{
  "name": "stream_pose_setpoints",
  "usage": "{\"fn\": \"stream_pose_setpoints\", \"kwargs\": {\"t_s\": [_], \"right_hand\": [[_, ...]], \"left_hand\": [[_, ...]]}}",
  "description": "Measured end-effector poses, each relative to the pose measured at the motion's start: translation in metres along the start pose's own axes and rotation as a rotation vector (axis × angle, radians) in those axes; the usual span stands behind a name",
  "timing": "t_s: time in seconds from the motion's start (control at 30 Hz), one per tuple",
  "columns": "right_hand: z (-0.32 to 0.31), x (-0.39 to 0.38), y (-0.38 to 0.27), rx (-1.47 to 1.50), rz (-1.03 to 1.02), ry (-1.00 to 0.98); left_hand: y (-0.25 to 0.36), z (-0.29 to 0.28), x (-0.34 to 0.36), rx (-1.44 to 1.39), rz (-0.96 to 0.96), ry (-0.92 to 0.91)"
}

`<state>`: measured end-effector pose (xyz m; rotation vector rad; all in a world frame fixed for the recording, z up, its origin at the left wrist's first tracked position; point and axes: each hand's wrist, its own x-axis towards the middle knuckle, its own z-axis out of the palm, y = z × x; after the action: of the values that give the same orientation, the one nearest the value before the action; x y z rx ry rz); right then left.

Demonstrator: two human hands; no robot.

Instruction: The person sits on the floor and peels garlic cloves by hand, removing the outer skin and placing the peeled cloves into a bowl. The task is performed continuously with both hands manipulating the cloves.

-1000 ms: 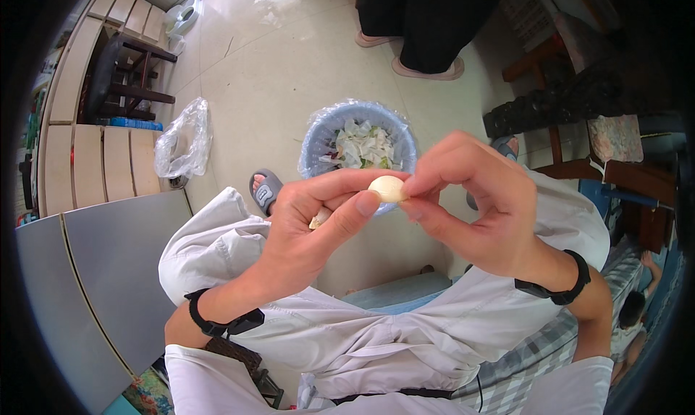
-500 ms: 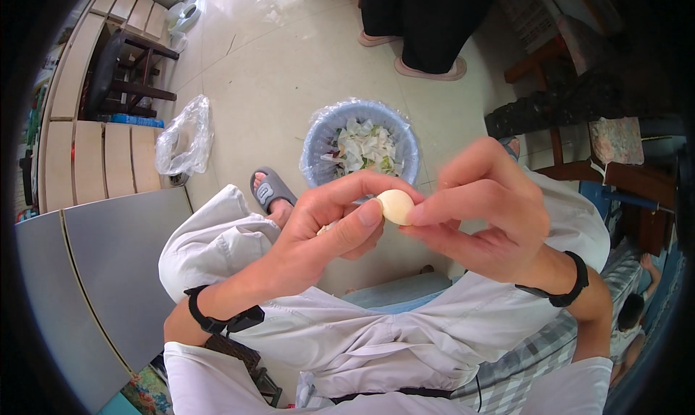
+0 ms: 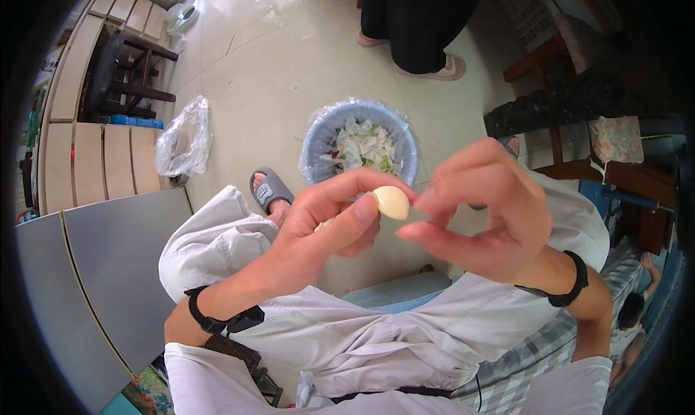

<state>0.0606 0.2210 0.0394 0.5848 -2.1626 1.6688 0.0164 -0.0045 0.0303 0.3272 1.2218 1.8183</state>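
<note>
Between the thumb and forefinger of my left hand (image 3: 308, 234) is a smooth, cream-coloured garlic clove (image 3: 393, 203), its bare end pointing right. A bit of something whitish shows in the curl of the same hand, mostly covered by fingers. Just right of the clove, my right hand (image 3: 499, 216) has its thumb and forefinger apart, with nothing seen between them. Beyond both hands, a blue waste basket (image 3: 313, 151) lined with clear plastic stands on the floor. Papery pale peelings (image 3: 368, 146) and some green scraps lie inside it.
A crumpled clear plastic bag (image 3: 184, 136) lies on the floor at left, near a dark stool (image 3: 134, 75) and a grey cabinet (image 3: 123, 263). Ahead stands a person in black trousers (image 3: 420, 24). Wooden furniture (image 3: 641, 183) is at right; another person (image 3: 630, 328) shows at lower right.
My right thumb and forefinger have come off the clove and spread apart. The left hand still holds it, slightly further left. The standing person's legs have shifted slightly.
</note>
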Motion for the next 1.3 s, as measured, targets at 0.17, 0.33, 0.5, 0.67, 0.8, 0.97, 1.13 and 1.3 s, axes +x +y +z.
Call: {"fn": "stream_pose_setpoints", "kwargs": {"t_s": [0.17, 0.33, 0.5, 0.67, 0.8, 0.97, 1.13, 1.3], "right_hand": [[-0.006, 0.004, 0.015, -0.127, 0.227, 0.012], [-0.007, 0.01, 0.025, -0.167, 0.615, -0.124], [-0.002, 0.012, 0.023, -0.199, 0.093, -0.075], [-0.001, 0.008, 0.018, -0.059, -0.057, -0.182], [0.003, 0.006, 0.02, -0.083, -0.161, -0.145], [0.005, 0.006, 0.019, -0.026, -0.208, -0.073], [0.006, 0.008, 0.014, -0.057, -0.251, -0.068], [0.004, 0.005, 0.012, -0.02, -0.214, -0.077]], "left_hand": [[-0.003, -0.003, 0.006, 0.021, -0.001, 0.045], [-0.008, 0.0, 0.003, 0.095, -0.045, 0.089], [-0.009, -0.001, 0.005, 0.079, -0.023, 0.128], [-0.006, -0.003, 0.002, 0.05, -0.032, 0.129], [-0.011, -0.004, -0.001, 0.005, -0.02, 0.112], [-0.01, -0.004, -0.003, -0.049, -0.006, 0.058], [-0.01, -0.004, -0.003, -0.092, -0.015, 0.029], [-0.007, -0.004, -0.004, -0.09, -0.045, -0.006]]}}
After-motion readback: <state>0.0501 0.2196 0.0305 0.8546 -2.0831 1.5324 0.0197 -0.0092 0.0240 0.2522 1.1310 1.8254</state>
